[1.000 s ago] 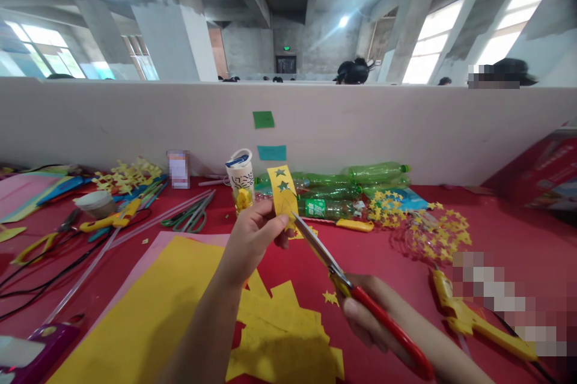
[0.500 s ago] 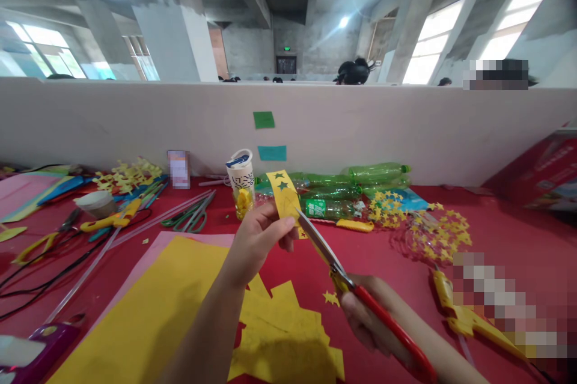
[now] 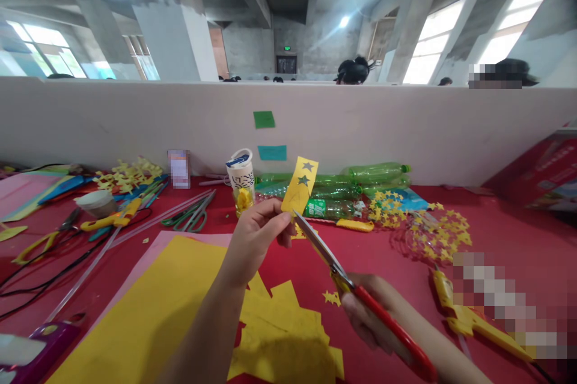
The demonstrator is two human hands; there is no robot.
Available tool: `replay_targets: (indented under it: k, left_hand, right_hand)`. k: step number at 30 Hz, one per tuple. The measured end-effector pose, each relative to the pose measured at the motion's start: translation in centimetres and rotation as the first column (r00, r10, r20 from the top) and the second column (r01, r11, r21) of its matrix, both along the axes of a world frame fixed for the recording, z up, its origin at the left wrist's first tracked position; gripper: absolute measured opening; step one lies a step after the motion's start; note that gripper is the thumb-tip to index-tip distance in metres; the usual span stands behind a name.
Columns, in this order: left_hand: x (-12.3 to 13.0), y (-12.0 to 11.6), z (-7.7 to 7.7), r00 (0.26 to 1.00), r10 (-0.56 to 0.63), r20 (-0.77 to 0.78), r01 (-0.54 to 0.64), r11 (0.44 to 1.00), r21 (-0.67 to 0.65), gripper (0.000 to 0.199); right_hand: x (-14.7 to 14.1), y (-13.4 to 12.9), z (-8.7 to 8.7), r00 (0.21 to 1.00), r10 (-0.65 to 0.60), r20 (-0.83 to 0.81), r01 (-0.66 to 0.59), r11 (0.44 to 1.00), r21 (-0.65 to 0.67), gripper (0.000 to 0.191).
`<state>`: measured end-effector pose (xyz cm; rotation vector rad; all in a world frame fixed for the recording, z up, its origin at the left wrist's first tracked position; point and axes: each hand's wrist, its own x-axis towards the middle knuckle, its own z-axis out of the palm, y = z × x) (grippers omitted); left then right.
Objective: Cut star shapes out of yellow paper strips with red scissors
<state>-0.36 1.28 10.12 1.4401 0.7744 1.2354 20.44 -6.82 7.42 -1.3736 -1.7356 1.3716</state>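
Between the thumb and fingers of my left hand (image 3: 264, 231) is a narrow yellow paper strip (image 3: 298, 187) with star-shaped holes in its upper part. My right hand (image 3: 369, 312) is closed round the red handles of a pair of scissors (image 3: 331, 261). The scissor blades look nearly together, and their tips meet the strip's lower edge close to my left thumb. Small yellow stars (image 3: 332, 298) lie on the red tabletop near my right hand. Below my hands, cut yellow paper pieces (image 3: 288, 327) lie in an overlapping pile.
A large yellow sheet (image 3: 148, 312) lies at left over pink paper. Green plastic bottles (image 3: 378, 173) and a white cup (image 3: 240, 172) stand or lie by the partition. Star clusters (image 3: 444, 234) and a yellow glue gun (image 3: 464, 318) are at right; green-handled scissors (image 3: 192, 216) lie left.
The strip has turned in my left hand, its upper end swinging to the right. The scissor tips have shifted slightly left and down along it.
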Motion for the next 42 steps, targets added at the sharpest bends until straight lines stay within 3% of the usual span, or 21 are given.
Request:
replay_targets:
  k: [11, 31, 42]
  left_hand:
    - [-0.6, 0.2, -0.1, 0.999, -0.017, -0.043, 0.018, 1.0, 0.017, 0.018]
    - [-1.2, 0.5, -0.1, 0.995, -0.085, -0.051, 0.083, 0.996, -0.026, 0.015]
    - [-1.3, 0.6, 0.0, 0.993, -0.099, -0.066, 0.098, 0.995, -0.022, 0.016]
  right_hand:
    - [0.4, 0.3, 0.2, 0.997, 0.068, 0.028, -0.066, 0.997, -0.047, 0.06]
    - [1.2, 0.2, -0.4, 0.979, 0.204, -0.005, -0.203, 0.977, 0.071, 0.051]
    - [0.9, 0.2, -1.1, 0.989, 0.145, 0.015, -0.145, 0.989, -0.029, 0.058]
